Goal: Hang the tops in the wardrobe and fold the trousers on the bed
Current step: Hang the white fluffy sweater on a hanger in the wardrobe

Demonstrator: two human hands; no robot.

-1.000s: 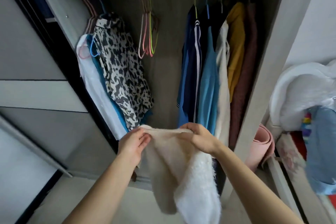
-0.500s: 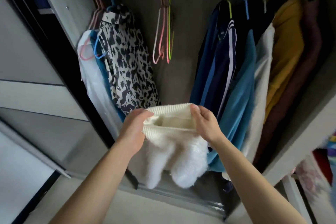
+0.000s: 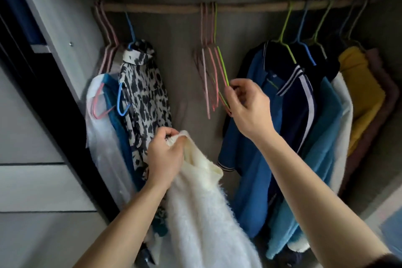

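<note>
The person is standing at the open wardrobe (image 3: 54,28) with both arms reaching in, the hands working apart from each other. The left hand (image 3: 165,154) is gripping the ribbed edge of a fluffy white sweater (image 3: 202,213), fingers curled round the bunched knit, and the rest of the sweater is hanging down from that hand in front of the wardrobe, low and near, between the two forearms. The right hand (image 3: 245,106) is reaching higher and farther in, pinching the lower part of a lime-green wire hanger (image 3: 222,65) between thumb and fingertips. That hanger is hanging by its hook from the wooden rail (image 3: 152,8), just beside a small bunch of bare pink hangers (image 3: 206,76) in the middle of the rail. On the left a black-and-white patterned top (image 3: 143,98) is hanging on a blue hanger, with a blue garment (image 3: 117,119) and a white garment (image 3: 102,137) pressing against it on its far-left side. On the right a row of clothes is hanging close together: a blue polo shirt (image 3: 256,137), a navy jacket with white stripes (image 3: 298,102), a teal top (image 3: 322,148), a white fleecy piece (image 3: 343,115), a yellow top (image 3: 359,85) and a mauve one (image 3: 378,104) at the far right end. Grey drawer fronts (image 3: 32,185) are showing at the left edge.
</note>
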